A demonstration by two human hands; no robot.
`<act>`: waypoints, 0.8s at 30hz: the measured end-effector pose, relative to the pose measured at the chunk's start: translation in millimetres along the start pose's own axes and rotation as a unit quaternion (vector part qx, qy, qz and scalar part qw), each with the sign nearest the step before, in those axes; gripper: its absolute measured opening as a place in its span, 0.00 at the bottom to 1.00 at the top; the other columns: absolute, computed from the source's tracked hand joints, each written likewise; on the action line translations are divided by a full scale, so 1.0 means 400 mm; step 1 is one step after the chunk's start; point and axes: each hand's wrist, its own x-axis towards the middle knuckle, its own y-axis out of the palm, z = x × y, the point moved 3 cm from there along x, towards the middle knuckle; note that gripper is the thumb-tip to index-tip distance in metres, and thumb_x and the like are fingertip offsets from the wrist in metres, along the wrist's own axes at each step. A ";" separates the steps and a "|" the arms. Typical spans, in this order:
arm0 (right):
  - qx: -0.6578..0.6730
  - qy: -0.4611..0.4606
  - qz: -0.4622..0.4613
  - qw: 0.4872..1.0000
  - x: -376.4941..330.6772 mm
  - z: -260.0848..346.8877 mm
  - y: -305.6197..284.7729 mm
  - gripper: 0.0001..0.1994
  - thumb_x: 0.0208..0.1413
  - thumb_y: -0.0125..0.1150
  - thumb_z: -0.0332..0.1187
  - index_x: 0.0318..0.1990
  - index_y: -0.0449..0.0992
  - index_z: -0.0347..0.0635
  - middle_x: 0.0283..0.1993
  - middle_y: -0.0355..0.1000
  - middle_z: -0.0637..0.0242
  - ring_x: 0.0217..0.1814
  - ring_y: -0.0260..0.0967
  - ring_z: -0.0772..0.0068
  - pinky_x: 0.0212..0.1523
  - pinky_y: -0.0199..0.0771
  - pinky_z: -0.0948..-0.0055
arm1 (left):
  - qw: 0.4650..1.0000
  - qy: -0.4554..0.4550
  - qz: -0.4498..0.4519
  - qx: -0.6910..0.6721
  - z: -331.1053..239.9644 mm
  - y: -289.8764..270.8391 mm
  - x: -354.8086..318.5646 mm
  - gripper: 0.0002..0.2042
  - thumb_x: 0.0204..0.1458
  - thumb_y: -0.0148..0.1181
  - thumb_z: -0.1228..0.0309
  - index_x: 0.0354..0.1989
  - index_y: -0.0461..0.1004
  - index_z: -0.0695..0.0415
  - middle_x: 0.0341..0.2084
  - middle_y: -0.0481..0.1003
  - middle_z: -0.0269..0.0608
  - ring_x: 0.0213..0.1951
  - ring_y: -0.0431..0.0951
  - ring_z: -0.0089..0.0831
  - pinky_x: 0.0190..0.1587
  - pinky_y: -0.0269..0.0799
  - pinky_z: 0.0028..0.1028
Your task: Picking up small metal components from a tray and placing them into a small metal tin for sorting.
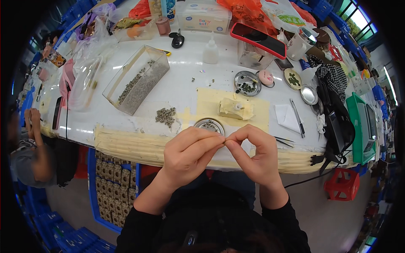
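My left hand (187, 152) and my right hand (256, 155) meet just above the table's near edge, fingertips pinched together. What lies between the fingertips is too small to make out. Directly beyond them, partly covered by my left fingers, stands a round metal tin (217, 122) with small bits inside. A block wrapped in cream tape (231, 109) sits behind it on a taped patch of tabletop. To the left lies a loose heap of small grey parts (166, 117). Dark tweezers (284, 141) rest right of my right hand.
Farther back are a clear bin of small parts (143, 82), a dropper bottle (210, 51), a red-cased phone (258, 40) and a dish of dark pieces (247, 83). A pen (297, 117) lies at right. Below left is a blue crate (91, 185); another person (36, 156) sits left.
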 end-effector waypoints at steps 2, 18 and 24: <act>0.085 0.043 0.007 0.995 -0.008 -0.023 0.007 0.03 0.53 0.65 0.23 0.34 0.77 0.35 0.30 0.75 0.67 0.31 0.70 0.77 0.34 0.69 0.77 | 1.000 -0.008 -0.011 -0.025 0.004 0.001 -0.002 0.11 0.42 0.68 0.84 0.36 0.80 0.62 0.31 0.79 0.41 0.31 0.79 0.34 0.32 0.75 0.28; 0.360 0.204 0.047 0.909 -0.028 -0.052 0.030 0.06 0.61 0.60 0.27 0.40 0.74 0.33 0.36 0.73 0.70 0.39 0.69 0.82 0.44 0.70 0.80 | 0.994 -0.040 -0.029 -0.099 0.025 0.014 -0.020 0.10 0.43 0.67 0.86 0.36 0.81 0.62 0.32 0.80 0.42 0.34 0.81 0.33 0.34 0.76 0.27; 0.360 0.209 0.050 0.908 -0.031 -0.059 0.032 0.06 0.62 0.60 0.29 0.40 0.74 0.34 0.36 0.73 0.70 0.38 0.68 0.83 0.42 0.69 0.81 | 0.984 -0.092 -0.032 -0.149 0.026 0.017 -0.027 0.10 0.45 0.67 0.85 0.37 0.81 0.63 0.32 0.80 0.42 0.34 0.80 0.30 0.35 0.76 0.25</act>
